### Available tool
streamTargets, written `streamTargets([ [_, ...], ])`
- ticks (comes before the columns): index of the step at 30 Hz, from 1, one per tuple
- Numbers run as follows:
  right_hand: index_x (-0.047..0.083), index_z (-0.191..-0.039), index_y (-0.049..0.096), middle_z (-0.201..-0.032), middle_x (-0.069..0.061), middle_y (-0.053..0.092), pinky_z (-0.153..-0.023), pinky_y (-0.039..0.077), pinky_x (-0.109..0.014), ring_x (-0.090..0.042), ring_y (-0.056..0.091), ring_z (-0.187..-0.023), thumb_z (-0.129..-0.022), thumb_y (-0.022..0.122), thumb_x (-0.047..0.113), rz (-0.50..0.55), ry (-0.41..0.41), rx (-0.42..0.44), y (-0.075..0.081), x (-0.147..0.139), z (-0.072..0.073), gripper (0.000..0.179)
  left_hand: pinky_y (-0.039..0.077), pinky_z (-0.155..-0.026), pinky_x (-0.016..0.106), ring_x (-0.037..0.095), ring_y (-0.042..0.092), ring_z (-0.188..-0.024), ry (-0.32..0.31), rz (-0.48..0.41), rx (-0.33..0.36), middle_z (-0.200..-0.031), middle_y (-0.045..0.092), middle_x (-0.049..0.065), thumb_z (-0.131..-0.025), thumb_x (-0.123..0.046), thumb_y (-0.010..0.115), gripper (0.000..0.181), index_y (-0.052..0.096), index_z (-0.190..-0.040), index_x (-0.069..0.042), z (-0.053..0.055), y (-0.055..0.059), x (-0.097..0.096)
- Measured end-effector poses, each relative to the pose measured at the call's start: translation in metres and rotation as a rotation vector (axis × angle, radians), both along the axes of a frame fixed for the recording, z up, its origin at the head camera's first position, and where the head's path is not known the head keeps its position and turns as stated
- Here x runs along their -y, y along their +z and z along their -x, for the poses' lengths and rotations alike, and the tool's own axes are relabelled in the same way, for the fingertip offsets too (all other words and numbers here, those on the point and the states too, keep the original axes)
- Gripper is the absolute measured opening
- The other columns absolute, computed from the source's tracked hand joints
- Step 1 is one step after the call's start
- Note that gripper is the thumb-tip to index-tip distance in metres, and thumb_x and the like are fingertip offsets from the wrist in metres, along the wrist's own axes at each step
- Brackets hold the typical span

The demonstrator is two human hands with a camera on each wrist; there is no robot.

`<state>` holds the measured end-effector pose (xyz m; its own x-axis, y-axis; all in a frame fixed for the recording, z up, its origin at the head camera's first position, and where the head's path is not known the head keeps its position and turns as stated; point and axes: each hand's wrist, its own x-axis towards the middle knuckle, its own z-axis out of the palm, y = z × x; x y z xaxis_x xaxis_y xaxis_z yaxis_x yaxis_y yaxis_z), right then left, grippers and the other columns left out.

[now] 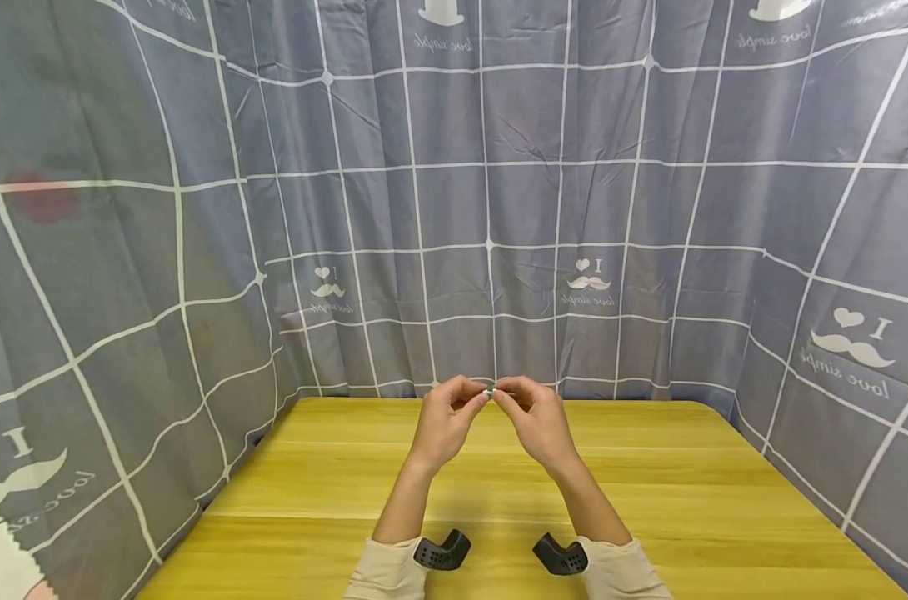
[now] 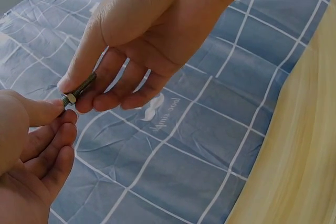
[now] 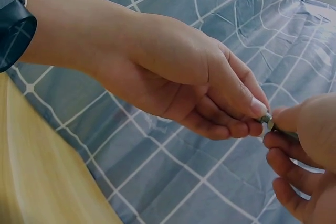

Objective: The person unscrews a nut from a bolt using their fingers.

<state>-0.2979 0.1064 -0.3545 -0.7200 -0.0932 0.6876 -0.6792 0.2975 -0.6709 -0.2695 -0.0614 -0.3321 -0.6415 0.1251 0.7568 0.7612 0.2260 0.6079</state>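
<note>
Both hands meet in front of the person, above the far part of the table in the head view. My left hand (image 1: 445,421) pinches a dark threaded bolt (image 2: 85,84) between thumb and forefinger. A small hex nut (image 2: 72,98) sits around the bolt, with thread showing on either side of it. From the opposite side my right hand (image 1: 538,417) pinches the bolt's other end, thumb tip right beside the nut (image 3: 270,125). The right fingers cover that end of the bolt. The other fingers of both hands are bent loosely below.
A yellow wood-grain table (image 1: 311,500) lies under the forearms. Grey curtains with a white grid (image 1: 454,208) hang behind it and along both sides. Black brackets (image 1: 442,552) are worn at both wrists, by the light sleeves (image 1: 385,568).
</note>
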Motion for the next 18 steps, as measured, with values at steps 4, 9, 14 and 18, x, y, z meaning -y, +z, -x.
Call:
streamTargets([
  [4, 0.005, -0.112, 0.074, -0.109, -0.005, 0.073, -0.088, 0.057, -0.047, -0.025, 0.071, -0.1, -0.096, 0.076, 0.009, -0.008, 0.023, -0.034, 0.001, 0.0, 0.0, 0.017, 0.057, -0.079, 0.037, 0.036, 0.069, -0.083, 0.007, 0.017, 0.023, -0.094, 0.072, 0.019, -0.095, 0.008, 0.068, 0.006, 0.071, -0.1, 0.009, 0.01, -0.006, 0.001],
  [9, 0.005, -0.121, 0.072, -0.117, -0.006, 0.072, -0.088, 0.057, -0.048, -0.027, 0.07, -0.105, -0.099, 0.074, 0.016, -0.011, 0.035, -0.006, 0.001, -0.001, -0.001, 0.025, 0.056, -0.08, 0.038, 0.033, 0.07, -0.085, 0.005, 0.035, 0.04, -0.094, 0.073, 0.015, -0.096, 0.005, 0.068, 0.006, 0.071, -0.102, 0.005, 0.028, -0.02, 0.002],
  [14, 0.006, -0.111, 0.076, -0.107, -0.004, 0.074, -0.084, 0.058, -0.044, -0.022, 0.072, -0.096, -0.101, 0.069, 0.012, -0.047, 0.019, 0.004, 0.0, -0.001, -0.001, 0.013, 0.056, -0.08, 0.037, 0.027, 0.069, -0.084, -0.034, 0.042, 0.027, -0.094, 0.073, 0.006, -0.099, -0.003, 0.069, 0.005, 0.072, -0.102, -0.002, 0.033, -0.024, 0.006],
  [18, 0.005, -0.114, 0.073, -0.109, -0.006, 0.073, -0.086, 0.057, -0.049, -0.024, 0.071, -0.099, -0.098, 0.073, 0.008, -0.037, 0.036, -0.017, 0.001, 0.0, 0.0, 0.017, 0.056, -0.079, 0.035, 0.026, 0.069, -0.084, -0.053, 0.036, 0.026, -0.094, 0.073, 0.002, -0.101, -0.007, 0.068, 0.005, 0.073, -0.102, -0.005, 0.034, -0.024, 0.008],
])
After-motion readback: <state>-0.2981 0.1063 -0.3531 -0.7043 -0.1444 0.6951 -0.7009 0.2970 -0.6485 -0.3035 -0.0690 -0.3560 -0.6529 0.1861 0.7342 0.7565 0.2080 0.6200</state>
